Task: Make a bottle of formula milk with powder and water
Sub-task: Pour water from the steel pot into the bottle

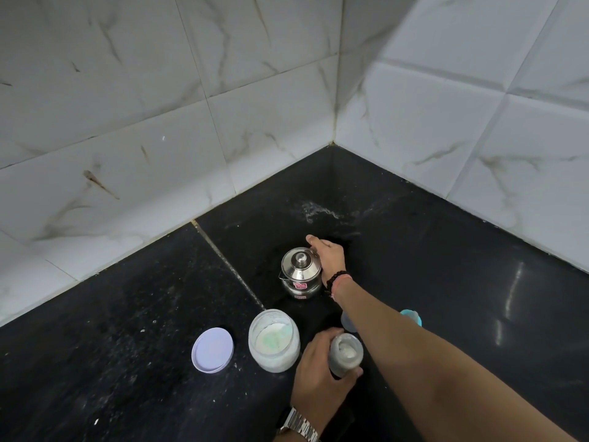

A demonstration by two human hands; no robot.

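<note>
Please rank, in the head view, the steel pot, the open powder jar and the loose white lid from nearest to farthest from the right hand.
From the right hand:
1. Steel pot, touching it, on its left.
2. Powder jar, nearer the camera, beside the left hand holding the bottle.
3. White lid, left of the jar.

Black counter (127, 330), white veined tiles (159, 74)

A black speckled stone counter (111, 330) fills the lower part of the view, with a pale grouted seam (229, 266) running diagonally across it. White marble-look wall tiles (159, 106) with grey veins and some brown streaks meet in a corner behind it. A smear of wet residue (318, 212) lies on the counter near that corner, and small white specks are scattered at the left.
</note>
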